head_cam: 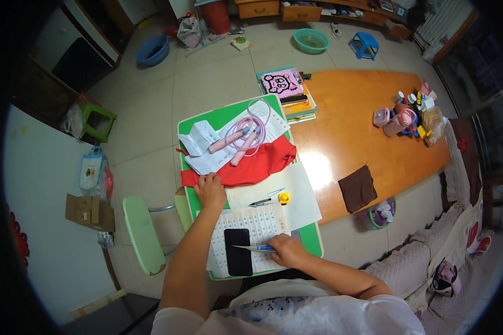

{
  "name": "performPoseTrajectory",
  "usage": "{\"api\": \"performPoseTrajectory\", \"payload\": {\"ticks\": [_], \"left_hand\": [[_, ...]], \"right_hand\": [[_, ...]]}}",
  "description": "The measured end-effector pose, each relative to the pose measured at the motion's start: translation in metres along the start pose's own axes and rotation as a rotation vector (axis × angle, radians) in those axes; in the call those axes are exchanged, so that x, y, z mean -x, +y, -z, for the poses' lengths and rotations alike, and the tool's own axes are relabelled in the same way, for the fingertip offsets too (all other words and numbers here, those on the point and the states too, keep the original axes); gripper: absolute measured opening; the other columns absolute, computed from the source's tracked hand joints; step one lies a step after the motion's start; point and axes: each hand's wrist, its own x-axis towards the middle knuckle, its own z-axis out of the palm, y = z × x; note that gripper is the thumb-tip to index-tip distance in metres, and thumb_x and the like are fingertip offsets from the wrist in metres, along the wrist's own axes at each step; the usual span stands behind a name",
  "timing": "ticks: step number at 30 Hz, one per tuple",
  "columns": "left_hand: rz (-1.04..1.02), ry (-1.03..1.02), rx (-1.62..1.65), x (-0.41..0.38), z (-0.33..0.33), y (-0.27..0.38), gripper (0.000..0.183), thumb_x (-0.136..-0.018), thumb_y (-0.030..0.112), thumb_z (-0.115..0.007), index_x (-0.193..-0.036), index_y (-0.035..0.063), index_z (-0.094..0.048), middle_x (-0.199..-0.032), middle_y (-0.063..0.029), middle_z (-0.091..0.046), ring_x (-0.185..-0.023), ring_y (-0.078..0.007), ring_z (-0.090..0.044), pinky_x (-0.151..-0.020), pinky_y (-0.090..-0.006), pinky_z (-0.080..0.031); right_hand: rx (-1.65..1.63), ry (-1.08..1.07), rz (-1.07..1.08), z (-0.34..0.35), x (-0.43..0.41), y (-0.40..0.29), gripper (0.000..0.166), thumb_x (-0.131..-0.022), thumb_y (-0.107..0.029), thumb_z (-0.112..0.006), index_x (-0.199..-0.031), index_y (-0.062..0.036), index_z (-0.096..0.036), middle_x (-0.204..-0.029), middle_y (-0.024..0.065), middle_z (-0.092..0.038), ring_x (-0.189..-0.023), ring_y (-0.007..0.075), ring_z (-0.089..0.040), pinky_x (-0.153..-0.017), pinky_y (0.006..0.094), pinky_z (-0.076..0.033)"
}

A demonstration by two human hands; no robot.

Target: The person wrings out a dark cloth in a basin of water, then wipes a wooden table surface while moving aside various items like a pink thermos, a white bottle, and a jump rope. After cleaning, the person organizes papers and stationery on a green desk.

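My left hand (210, 191) rests at the lower left edge of a red cloth (255, 165), fingers bent; whether they pinch it I cannot tell. In my right hand (288, 250) is a slim pointed object (253, 248) with a blue part, perhaps scissors. Its tip lies over a black smartphone (239, 261), which sits on a sheet of handwritten characters (260, 222). A pink jump rope (245, 140) is coiled above the cloth, over printed papers (201, 136). Between my hands are a dark pen (260, 202) and a small yellow duck figure (284, 197) on blank paper (304, 192).
The green-topped desk (310, 240) adjoins a wooden table (343, 96) bearing stacked books (304, 106), a folded brown cloth (357, 189) and a pink bottle (394, 126). A pale green chair (142, 234) stands left, a sofa (402, 268) right. Basins and stools stand on the floor.
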Motion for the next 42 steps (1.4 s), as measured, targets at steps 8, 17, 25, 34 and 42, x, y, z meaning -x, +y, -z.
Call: {"api": "performPoseTrajectory", "payload": {"ticks": [8,17,25,34,42], "left_hand": [[-0.276,-0.067,0.417,0.017,0.081,0.038,0.017,-0.077,0.011,-0.055,-0.092,0.0028,-0.055,-0.088,-0.0136,-0.060,-0.081,-0.0303,-0.056,-0.076,-0.0408,-0.039],[-0.069,-0.688,1.047,0.058,0.202,0.031,0.027,-0.079,0.007,-0.057,-0.105,0.0029,-0.051,-0.091,-0.0045,-0.059,-0.079,-0.0113,-0.055,-0.068,-0.0285,-0.046],[0.003,-0.441,1.536,0.105,0.258,-0.051,0.018,-0.074,0.006,-0.060,-0.089,-0.0007,-0.052,-0.082,-0.0065,-0.057,-0.076,-0.0122,-0.054,-0.063,-0.0261,-0.044],[0.288,0.662,1.069,0.117,0.330,-0.235,0.018,-0.077,0.016,-0.054,-0.073,0.0080,-0.039,-0.069,-0.0017,-0.039,-0.064,-0.0126,-0.039,-0.058,-0.0250,-0.039],[0.440,-0.075,1.049,0.128,0.247,-0.469,0.034,-0.068,0.008,-0.059,-0.101,0.0023,-0.053,-0.090,-0.0055,-0.058,-0.081,-0.0174,-0.057,-0.076,-0.0305,-0.046]], "right_hand": [[0.245,-0.008,0.037,-0.015,-0.024,0.034,0.035,-0.066,-0.014,-0.062,-0.099,-0.0060,-0.057,-0.088,0.0098,-0.056,-0.087,0.0265,-0.053,-0.073,0.0369,-0.044],[-0.220,0.161,0.096,0.012,-0.042,0.005,0.062,-0.060,-0.031,-0.073,-0.111,-0.0015,-0.051,-0.113,0.0165,-0.048,-0.103,0.0346,-0.045,-0.088,0.0408,-0.037],[0.090,0.100,0.010,-0.011,-0.045,-0.008,0.058,-0.063,-0.036,-0.073,-0.110,-0.0057,-0.054,-0.115,0.0161,-0.046,-0.109,0.0383,-0.040,-0.091,0.0440,-0.036],[-0.009,0.225,0.097,-0.063,-0.059,-0.070,0.052,-0.064,-0.029,-0.072,-0.106,-0.0023,-0.055,-0.110,0.0173,-0.049,-0.101,0.0351,-0.046,-0.086,0.0414,-0.040],[0.139,0.269,-0.026,-0.096,-0.052,-0.071,0.044,-0.062,-0.027,-0.071,-0.098,-0.0047,-0.059,-0.107,0.0132,-0.051,-0.097,0.0324,-0.048,-0.083,0.0409,-0.041]]}}
